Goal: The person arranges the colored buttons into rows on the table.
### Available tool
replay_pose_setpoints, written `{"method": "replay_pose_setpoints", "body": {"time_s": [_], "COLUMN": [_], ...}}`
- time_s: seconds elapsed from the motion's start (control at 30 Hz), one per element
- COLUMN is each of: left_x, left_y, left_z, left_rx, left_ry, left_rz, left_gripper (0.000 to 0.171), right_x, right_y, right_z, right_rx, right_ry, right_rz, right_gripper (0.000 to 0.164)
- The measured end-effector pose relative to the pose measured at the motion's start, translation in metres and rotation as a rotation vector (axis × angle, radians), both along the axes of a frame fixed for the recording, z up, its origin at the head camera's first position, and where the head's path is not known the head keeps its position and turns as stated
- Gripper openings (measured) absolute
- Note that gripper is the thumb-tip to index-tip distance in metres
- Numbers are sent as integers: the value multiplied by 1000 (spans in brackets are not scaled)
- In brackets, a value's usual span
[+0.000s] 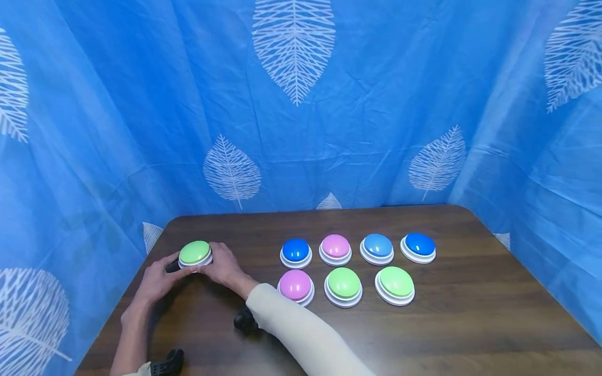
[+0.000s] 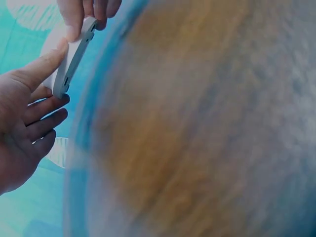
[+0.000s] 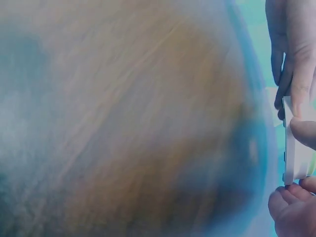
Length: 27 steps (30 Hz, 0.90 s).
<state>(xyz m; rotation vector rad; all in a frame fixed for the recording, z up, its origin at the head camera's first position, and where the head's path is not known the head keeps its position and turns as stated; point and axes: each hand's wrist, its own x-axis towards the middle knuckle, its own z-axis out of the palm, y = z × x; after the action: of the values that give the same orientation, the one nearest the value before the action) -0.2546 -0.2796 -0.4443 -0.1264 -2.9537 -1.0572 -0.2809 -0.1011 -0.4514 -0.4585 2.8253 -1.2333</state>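
A green domed push button (image 1: 195, 252) with a white round base is at the table's left side, held between both hands. My left hand (image 1: 157, 279) grips its left and near edge, the thumb (image 2: 48, 61) lying along the base in the left wrist view. From the other side my right hand (image 1: 223, 265) pinches the rim. The base (image 3: 290, 158) appears edge-on in the right wrist view, with fingers at both ends. A small dark piece (image 1: 173, 266) shows beside the button, within the left hand's grasp.
Right of my hands, a back row holds a dark blue button (image 1: 296, 250), a pink one (image 1: 336, 246), a lighter blue one (image 1: 378, 245) and another dark blue one (image 1: 420, 244). Nearer are a pink button (image 1: 295, 285) and two green ones (image 1: 344, 283). Blue leaf-patterned cloth (image 1: 301, 130) surrounds the table.
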Motion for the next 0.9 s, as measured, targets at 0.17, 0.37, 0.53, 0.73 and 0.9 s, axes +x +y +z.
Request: {"method": "replay_pose_setpoints", "body": {"time_s": [0.17, 0.37, 0.53, 0.73, 0.9], "left_x": [6, 11, 16, 18, 20], "left_y": [3, 12, 26, 55, 87], "left_z": [14, 30, 38, 50, 53], "left_rx": [32, 61, 81, 105, 107], "left_ry": [4, 33, 131, 226, 246], "left_rz": [-6, 4, -8, -44, -91], "left_gripper": [82, 84, 79, 74, 72], "right_x": [5, 12, 16, 19, 26], "right_y": [2, 14, 32, 68, 105], "right_z": [14, 30, 41, 50, 51], "right_rx": [-77, -101, -105, -170, -202], "right_ry": [-19, 8, 42, 65, 107], "right_rz": [-9, 3, 22, 37, 53], "right_gripper": [62, 63, 63, 65, 68]}}
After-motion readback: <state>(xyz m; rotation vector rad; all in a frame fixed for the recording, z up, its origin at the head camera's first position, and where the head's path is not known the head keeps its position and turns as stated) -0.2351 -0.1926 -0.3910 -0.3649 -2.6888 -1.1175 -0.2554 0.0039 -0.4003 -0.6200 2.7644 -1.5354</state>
